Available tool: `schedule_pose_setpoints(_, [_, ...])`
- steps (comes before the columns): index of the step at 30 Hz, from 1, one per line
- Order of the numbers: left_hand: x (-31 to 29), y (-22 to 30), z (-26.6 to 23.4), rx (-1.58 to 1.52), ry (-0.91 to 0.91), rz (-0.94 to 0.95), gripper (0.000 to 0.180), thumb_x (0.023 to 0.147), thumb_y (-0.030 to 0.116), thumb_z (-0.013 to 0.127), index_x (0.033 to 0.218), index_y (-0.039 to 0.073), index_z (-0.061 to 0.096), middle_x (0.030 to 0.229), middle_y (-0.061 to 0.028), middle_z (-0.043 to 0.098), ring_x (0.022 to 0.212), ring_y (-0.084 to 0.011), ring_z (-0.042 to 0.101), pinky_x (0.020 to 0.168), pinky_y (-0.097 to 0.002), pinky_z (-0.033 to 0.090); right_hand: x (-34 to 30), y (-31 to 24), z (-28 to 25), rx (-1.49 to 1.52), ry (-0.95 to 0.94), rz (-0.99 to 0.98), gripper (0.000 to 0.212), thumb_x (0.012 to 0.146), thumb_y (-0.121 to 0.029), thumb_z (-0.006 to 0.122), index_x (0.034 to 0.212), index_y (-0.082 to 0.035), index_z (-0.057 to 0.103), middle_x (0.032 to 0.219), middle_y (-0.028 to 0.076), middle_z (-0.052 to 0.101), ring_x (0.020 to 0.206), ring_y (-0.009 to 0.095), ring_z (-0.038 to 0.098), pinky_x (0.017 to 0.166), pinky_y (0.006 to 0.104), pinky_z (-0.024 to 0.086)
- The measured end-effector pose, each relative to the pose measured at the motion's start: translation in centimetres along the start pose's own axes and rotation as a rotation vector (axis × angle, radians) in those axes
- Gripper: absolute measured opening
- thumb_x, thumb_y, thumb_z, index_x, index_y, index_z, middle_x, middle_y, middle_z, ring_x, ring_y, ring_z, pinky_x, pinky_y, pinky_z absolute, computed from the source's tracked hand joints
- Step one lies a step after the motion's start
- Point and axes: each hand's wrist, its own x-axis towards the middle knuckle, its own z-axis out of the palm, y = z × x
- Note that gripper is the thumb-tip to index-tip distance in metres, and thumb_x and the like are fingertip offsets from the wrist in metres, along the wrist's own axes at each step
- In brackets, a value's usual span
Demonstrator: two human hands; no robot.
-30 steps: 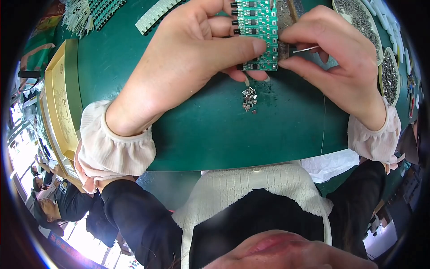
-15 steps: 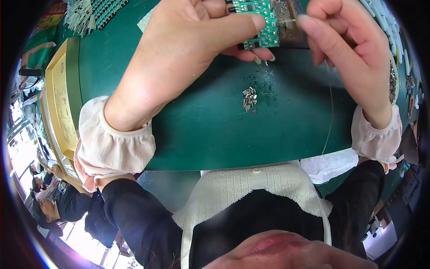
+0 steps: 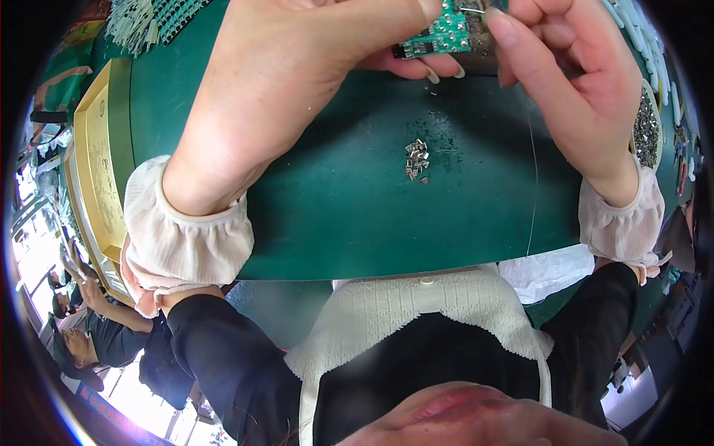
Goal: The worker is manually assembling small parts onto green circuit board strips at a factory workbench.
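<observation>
At the far middle of the table, my left hand (image 3: 297,67) is closed around a green circuit board (image 3: 451,33), thumb on top and fingertips under its near edge. Shiny solder spots dot the board's face. To its right, my right hand (image 3: 569,67) pinches a thin silvery solder wire (image 3: 474,10) between thumb and forefinger. The wire's short end points left toward the board; whether it touches is unclear. A fine strand trails from this hand down past the near table edge. Partly hidden between the hands lies a stained brown block (image 3: 485,46).
A small pile of metal pieces (image 3: 418,158) lies mid-table. A dish of tiny metal parts (image 3: 645,130) sits beside my right wrist. Pale tubes (image 3: 641,33) line the far right, circuit boards (image 3: 177,21) the far left. A yellow box (image 3: 103,163) stands left; another person (image 3: 111,327) sits beyond.
Both hands have shifted farther from me, carrying the circuit board and the wire toward the top edge. The trailing strand has swung slightly left. More of the parts dish shows.
</observation>
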Motion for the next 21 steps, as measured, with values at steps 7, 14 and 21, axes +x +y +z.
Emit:
schedule_pose_setpoints(7, [-0.2, -0.2, 0.3, -0.012, 0.009, 0.034, 0.042, 0.095, -0.001, 0.065, 0.133, -0.002, 0.048, 0.107, -0.0155, 0.073, 0.081, -0.0226, 0.074, 0.067, -0.0290, 0.061, -0.3, 0.3, 0.5, 0.070, 0.033, -0.010, 0.014, 0.096, -0.001, 0.065, 0.098, 0.000, 0.051, 0.066, -0.002, 0.058, 0.052, -0.001, 0.047, 0.046, 0.0169, 0.031])
schedule_pose_setpoints(14, [-0.2, -0.2, 1.0, 0.045, 0.032, 0.068, 0.041, 0.095, -0.001, 0.064, 0.132, -0.003, 0.048, 0.106, -0.0153, 0.073, 0.081, -0.0219, 0.074, 0.067, -0.0293, 0.061, -0.6, 0.5, 0.6, 0.095, 0.016, -0.010, 0.014, 0.095, 0.001, 0.065, 0.098, 0.000, 0.051, 0.069, -0.001, 0.059, 0.053, 0.000, 0.049, 0.047, 0.0167, 0.032])
schedule_pose_setpoints(21, [-0.5, -0.1, 0.7, 0.053, -0.014, 0.071, 0.044, 0.095, 0.001, 0.066, 0.134, -0.003, 0.047, 0.105, -0.0157, 0.073, 0.079, -0.0219, 0.075, 0.065, -0.0275, 0.061, -1.0, 0.3, 0.8, 0.275, 0.084, 0.084, 0.012, 0.098, -0.001, 0.061, 0.099, 0.000, 0.049, 0.069, 0.000, 0.060, 0.054, 0.002, 0.054, 0.048, 0.0170, 0.036])
